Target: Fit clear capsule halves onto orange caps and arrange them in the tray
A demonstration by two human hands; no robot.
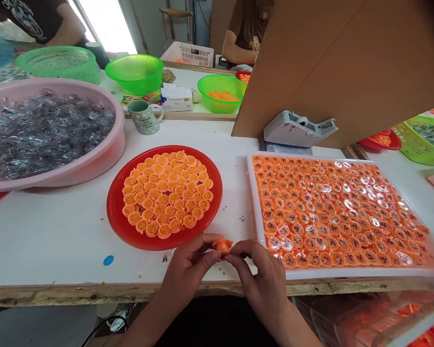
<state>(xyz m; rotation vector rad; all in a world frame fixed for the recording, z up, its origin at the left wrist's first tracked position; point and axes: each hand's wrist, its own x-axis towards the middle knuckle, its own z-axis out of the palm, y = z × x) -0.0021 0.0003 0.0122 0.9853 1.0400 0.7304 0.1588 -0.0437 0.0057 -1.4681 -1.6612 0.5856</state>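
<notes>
A small orange plastic cup-shaped piece (223, 245) is held between both hands above the table's front part. My left hand (188, 264) pinches its left side with thumb and forefinger. My right hand (263, 271) has thumb and forefinger closed at its lower right edge; a small dark bit shows there, too small to make out. Just beyond my left hand is a red round tray (117, 219) full of similar orange pieces with small orange bits inside. To the right lies a white rectangular tray (255, 202) packed with orange pieces under shiny clear covers with dark prints.
A pink basin (112, 159) of clear plastic domes stands at left. Behind are a mug (143, 117), green bowls (134, 74) and a tape dispenser (298, 129) before a cardboard panel (332, 67). A blue disc (108, 260) lies front left. Two people sit across.
</notes>
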